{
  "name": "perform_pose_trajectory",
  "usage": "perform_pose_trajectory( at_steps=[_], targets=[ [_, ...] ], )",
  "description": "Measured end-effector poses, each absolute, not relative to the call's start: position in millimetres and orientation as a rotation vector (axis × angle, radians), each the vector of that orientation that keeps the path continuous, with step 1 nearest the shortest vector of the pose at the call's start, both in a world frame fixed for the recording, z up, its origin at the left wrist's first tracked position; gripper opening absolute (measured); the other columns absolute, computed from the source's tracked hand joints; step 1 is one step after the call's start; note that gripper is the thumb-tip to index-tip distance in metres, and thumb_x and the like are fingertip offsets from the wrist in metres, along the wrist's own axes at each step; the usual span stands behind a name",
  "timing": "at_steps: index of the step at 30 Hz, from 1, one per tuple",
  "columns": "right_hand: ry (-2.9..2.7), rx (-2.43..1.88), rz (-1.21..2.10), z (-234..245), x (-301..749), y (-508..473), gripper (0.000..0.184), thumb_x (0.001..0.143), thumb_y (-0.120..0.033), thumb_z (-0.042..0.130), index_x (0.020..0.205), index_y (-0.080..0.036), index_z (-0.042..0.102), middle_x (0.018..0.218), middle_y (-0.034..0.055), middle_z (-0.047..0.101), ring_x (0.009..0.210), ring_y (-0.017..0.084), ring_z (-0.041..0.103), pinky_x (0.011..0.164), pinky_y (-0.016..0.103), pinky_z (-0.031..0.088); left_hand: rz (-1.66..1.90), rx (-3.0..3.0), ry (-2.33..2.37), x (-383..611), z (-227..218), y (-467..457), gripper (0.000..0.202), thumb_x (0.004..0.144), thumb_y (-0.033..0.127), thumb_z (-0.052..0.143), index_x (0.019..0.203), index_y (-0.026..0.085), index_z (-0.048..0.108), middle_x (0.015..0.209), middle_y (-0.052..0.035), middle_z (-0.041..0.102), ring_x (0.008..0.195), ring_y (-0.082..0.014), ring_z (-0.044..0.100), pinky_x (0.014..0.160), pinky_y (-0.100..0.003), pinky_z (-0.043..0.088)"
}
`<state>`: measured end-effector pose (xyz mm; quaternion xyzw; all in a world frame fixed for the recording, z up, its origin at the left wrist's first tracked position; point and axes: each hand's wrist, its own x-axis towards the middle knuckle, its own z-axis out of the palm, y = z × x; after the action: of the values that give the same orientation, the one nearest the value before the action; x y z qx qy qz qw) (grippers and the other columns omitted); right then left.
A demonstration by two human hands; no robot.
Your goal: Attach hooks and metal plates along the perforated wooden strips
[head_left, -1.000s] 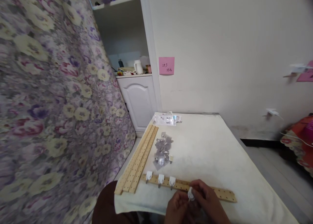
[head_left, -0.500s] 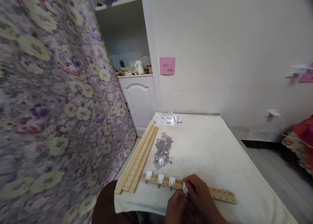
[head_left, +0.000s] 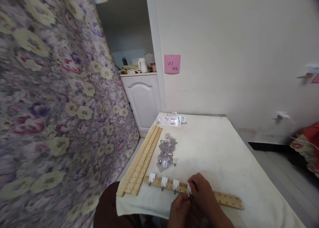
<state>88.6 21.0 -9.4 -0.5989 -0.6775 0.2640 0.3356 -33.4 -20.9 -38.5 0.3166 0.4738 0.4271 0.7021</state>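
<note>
Pinched in the right hand (head_left: 202, 192) is a white hook (head_left: 189, 189), with the fingers closed on its right side. Fingertips of the left hand (head_left: 178, 207) meet its lower end from the near side; whether they grip it or only steady it, I cannot tell.

What matters is how the hook sits against the perforated board (head_left: 228, 200) behind it. That board lies along the near part of the table (head_left: 211, 145), its long axis running left to right, the right end slightly nearer the person. The hook is upright, turned partly edge-on, and lines up with the middle of the board. Whether its back touches the wood is hidden. Three other hooks (head_left: 164, 181) sit spaced along the left half, white plates up and metal ends toward the person; the held one is just right of them. The right hand is nearer the board and covers part of it; the left hand is on its near side.

Farther left are three more boards (head_left: 142, 163), side by side, and a heap of clear packets (head_left: 166, 151).

On the wall, a pink note (head_left: 172, 64) reads "243" by hand; its second line is unclear. Print on the flat pack (head_left: 169, 120) at the far edge is too small to read.
</note>
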Motion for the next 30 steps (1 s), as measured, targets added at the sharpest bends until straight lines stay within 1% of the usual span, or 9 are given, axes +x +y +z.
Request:
perform_pose_trajectory(
  at_steps=[5,11,16,21,26,30],
  targets=[
    [-1.786,-1.568,0.686,-9.6,89.1,22.4,0.021,0.083,-0.02,0.042,0.072,-0.019,0.06,0.076,0.0038,0.06,0.074,0.016,0.056,0.071,0.026,0.041,0.973,0.741,1.097,-32.8,-37.4,-20.5,0.03,0.062,0.041,0.065,0.077,0.017,0.054,0.059,0.0019,0.063,0.042,-0.0097,0.054,0.044,-0.022,0.038],
    [-1.746,-1.549,0.743,-9.8,94.9,22.5,0.023,0.083,-0.024,0.042,0.077,-0.019,0.063,0.077,0.0044,0.063,0.075,0.017,0.059,0.072,0.027,0.043,0.91,0.733,1.06,-33.3,-33.6,-22.8,0.037,0.065,0.045,0.06,0.088,0.017,0.052,0.06,0.001,0.066,0.037,-0.0121,0.055,0.035,-0.021,0.033],
    [-1.711,-1.537,0.798,-6.0,104.0,16.8,0.021,0.081,-0.023,0.043,0.084,-0.019,0.063,0.082,0.0053,0.065,0.079,0.018,0.06,0.074,0.028,0.044,0.896,0.738,1.041,-33.6,-30.4,-21.5,0.037,0.065,0.044,0.06,0.087,0.016,0.05,0.062,-0.001,0.068,0.037,-0.0116,0.056,0.035,-0.021,0.033],
    [-1.722,-1.522,0.844,-2.9,106.2,11.7,0.021,0.079,-0.022,0.045,0.088,-0.019,0.063,0.087,0.0051,0.065,0.082,0.018,0.06,0.075,0.027,0.044,0.894,0.739,1.039,-32.0,-31.1,-19.7,0.035,0.067,0.045,0.058,0.085,0.017,0.049,0.06,-0.0005,0.068,0.036,-0.0112,0.056,0.035,-0.02,0.034],
    [-1.742,-1.526,0.838,-1.1,103.5,10.0,0.02,0.08,-0.021,0.045,0.088,-0.02,0.063,0.088,0.0046,0.063,0.084,0.018,0.059,0.077,0.027,0.043,0.884,0.742,1.053,-29.6,-34.7,-18.5,0.036,0.066,0.047,0.06,0.082,0.017,0.048,0.06,-0.0006,0.068,0.035,-0.0111,0.055,0.033,-0.02,0.033],
    [-1.751,-1.542,0.817,-0.4,101.9,10.0,0.018,0.079,-0.021,0.045,0.085,-0.021,0.062,0.087,0.004,0.062,0.082,0.017,0.059,0.076,0.027,0.042,0.89,0.748,1.069,-27.9,-32.4,-17.9,0.036,0.066,0.048,0.06,0.081,0.017,0.048,0.056,0.0002,0.066,0.034,-0.0106,0.054,0.033,-0.02,0.033]
  ],
)
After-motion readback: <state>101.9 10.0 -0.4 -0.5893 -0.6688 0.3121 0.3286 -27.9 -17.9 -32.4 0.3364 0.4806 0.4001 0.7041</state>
